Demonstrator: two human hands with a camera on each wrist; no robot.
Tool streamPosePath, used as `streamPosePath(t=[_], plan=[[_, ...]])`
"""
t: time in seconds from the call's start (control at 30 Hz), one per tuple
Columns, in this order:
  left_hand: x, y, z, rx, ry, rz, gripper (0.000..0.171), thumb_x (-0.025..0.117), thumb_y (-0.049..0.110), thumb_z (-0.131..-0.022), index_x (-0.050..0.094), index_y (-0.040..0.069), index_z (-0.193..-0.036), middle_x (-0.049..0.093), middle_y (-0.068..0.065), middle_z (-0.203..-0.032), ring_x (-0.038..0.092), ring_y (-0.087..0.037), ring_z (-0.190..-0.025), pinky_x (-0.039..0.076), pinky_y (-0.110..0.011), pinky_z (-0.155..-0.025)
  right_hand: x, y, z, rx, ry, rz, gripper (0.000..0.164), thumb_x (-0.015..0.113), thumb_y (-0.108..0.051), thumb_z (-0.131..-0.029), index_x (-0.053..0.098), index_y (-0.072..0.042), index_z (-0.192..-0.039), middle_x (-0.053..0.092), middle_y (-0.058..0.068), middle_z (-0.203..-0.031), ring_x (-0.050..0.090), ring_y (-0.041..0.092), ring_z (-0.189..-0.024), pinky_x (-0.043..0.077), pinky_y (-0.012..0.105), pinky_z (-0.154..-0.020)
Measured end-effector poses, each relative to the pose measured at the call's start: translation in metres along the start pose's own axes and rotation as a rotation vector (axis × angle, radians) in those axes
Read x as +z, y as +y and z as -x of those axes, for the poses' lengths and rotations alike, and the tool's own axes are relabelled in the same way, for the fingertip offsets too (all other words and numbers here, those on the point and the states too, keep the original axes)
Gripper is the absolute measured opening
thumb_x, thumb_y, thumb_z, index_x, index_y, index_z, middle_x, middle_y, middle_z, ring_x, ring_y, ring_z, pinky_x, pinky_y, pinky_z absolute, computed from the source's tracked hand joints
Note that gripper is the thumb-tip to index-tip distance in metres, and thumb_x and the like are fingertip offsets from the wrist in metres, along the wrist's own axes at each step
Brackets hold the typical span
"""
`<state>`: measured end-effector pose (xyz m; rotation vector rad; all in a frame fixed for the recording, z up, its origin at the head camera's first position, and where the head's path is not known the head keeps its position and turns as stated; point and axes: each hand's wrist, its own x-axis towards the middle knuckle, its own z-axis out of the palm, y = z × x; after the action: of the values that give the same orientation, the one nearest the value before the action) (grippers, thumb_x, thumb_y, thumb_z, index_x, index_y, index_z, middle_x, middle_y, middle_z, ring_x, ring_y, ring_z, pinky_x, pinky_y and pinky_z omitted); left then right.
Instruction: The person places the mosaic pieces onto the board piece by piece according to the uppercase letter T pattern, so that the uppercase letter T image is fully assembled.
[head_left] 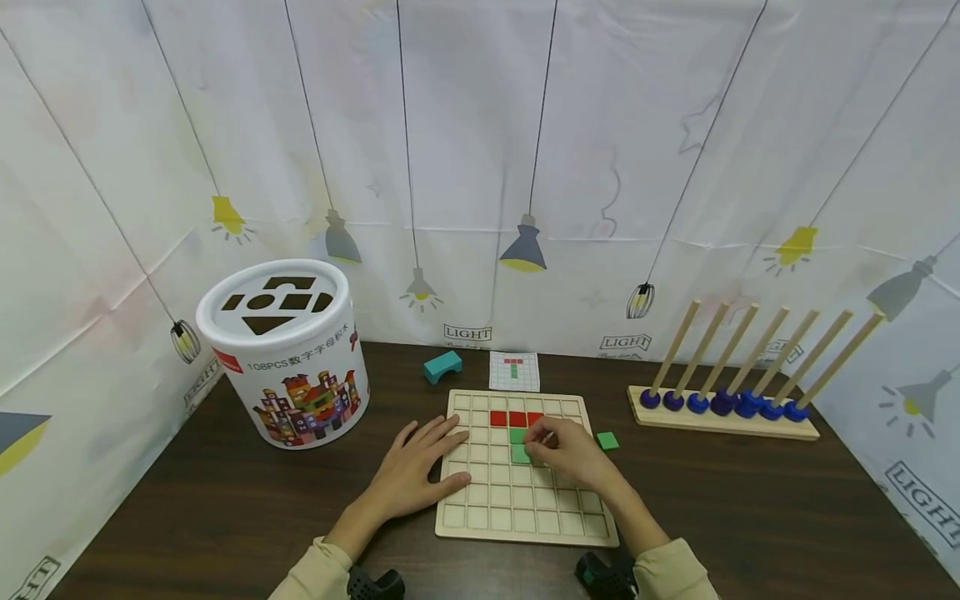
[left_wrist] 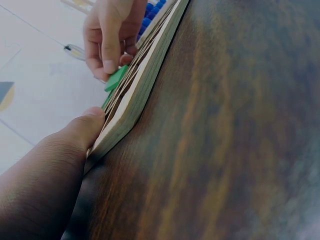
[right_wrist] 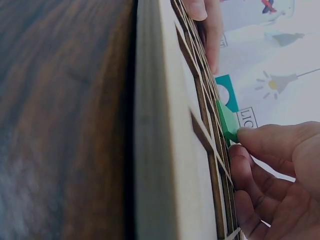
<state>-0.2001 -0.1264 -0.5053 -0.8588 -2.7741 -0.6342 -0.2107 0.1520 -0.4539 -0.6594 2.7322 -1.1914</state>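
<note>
A wooden grid board [head_left: 487,521] lies on the dark table. Across one of its upper rows sit red square tiles [head_left: 517,418], with a green tile [head_left: 517,435] below the middle one. My right hand [head_left: 566,450] pinches another green square tile [right_wrist: 227,121] between thumb and fingers, tilted at the grid just under that green one. My left hand [head_left: 416,467] rests on the board's left edge, fingers spread and straight; its thumb [left_wrist: 90,125] lies over the rim in the left wrist view. One loose green tile [head_left: 607,440] lies right of the board.
Behind the board lies a pattern card [head_left: 514,379] showing a red and green T. A teal arch block [head_left: 442,367] is left of it. A white block bucket [head_left: 292,358] stands back left; a peg rack [head_left: 720,421] with blue beads stands at right.
</note>
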Motion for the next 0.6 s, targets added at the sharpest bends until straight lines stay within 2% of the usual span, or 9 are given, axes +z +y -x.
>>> streamPosePath(t=[0.17, 0.6], plan=[[-0.0011, 0.0006, 0.0005, 0.001, -0.001, 0.009, 0.066, 0.046, 0.065, -0.089, 0.039, 0.031, -0.145, 0.031, 0.004, -0.155, 0.028, -0.023, -0.144, 0.015, -0.057, -0.115, 0.0000, -0.0024, 0.0008, -0.011, -0.006, 0.019, 0.008, 0.062, -0.013, -0.091, 0.067, -0.007, -0.094, 0.065, 0.002, -0.087, 0.059, 0.012, -0.078, 0.049, 0.021, -0.065], [-0.0016, 0.0012, 0.0010, 0.003, 0.004, 0.015, 0.066, 0.046, 0.064, -0.089, 0.040, 0.030, -0.145, 0.031, 0.003, -0.155, 0.028, -0.024, -0.143, 0.015, -0.058, -0.115, 0.0016, -0.0073, 0.0019, 0.028, -0.018, 0.066, 0.009, 0.062, -0.013, -0.091, 0.068, -0.008, -0.096, 0.066, 0.002, -0.090, 0.058, 0.011, -0.078, 0.048, 0.023, -0.065]])
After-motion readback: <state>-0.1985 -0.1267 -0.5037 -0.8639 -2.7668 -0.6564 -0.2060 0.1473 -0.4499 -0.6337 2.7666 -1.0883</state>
